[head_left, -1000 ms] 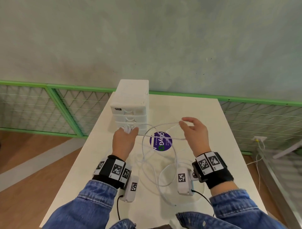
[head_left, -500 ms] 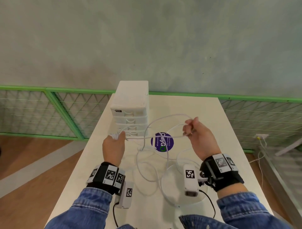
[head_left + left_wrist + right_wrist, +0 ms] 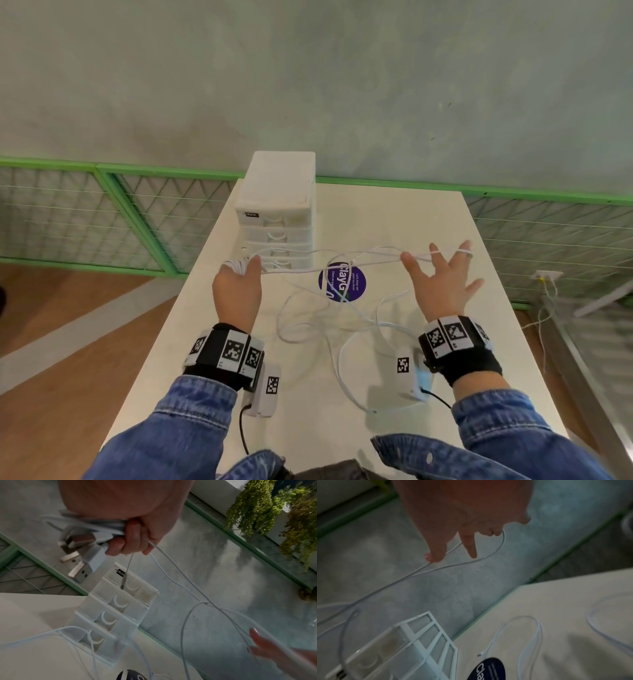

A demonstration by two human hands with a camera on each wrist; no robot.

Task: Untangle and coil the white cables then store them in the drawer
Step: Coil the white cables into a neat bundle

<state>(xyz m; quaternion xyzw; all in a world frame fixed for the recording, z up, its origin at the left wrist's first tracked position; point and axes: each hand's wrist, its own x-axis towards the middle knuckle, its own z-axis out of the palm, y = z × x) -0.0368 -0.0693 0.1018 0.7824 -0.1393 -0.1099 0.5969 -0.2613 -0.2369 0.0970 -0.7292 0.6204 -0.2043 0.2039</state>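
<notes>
Your left hand [image 3: 236, 291] is clenched around a bundle of gathered cable [image 3: 96, 526] with the USB plugs [image 3: 78, 555] hanging out of the fist, held just in front of the drawer unit [image 3: 277, 212]. Your right hand [image 3: 442, 287] is spread wide, fingers straight, with a loop of cable [image 3: 442, 254] draped over the fingertips and a strand running back to your left fist. The rest of the cables [image 3: 329, 322] lie in loose, crossing loops on the table [image 3: 411, 219], partly over the round purple sticker [image 3: 342, 282].

These cables look thin, light and limp, probably smooth enough to slide off straight fingers, so a draped loop is not secure. I'd judge the best hold is a pinch on the strand itself near your left fist, feeding it hand over hand; avoid yanking by the plugs, where the joint is weakest.

Counts: at least two USB plugs show at your left hand, and one small free connector end [image 3: 482, 653] lies on the table, so likely two or more cables, though the tangle hides the exact number. One drawer unit, with four drawers, all closed.
</notes>
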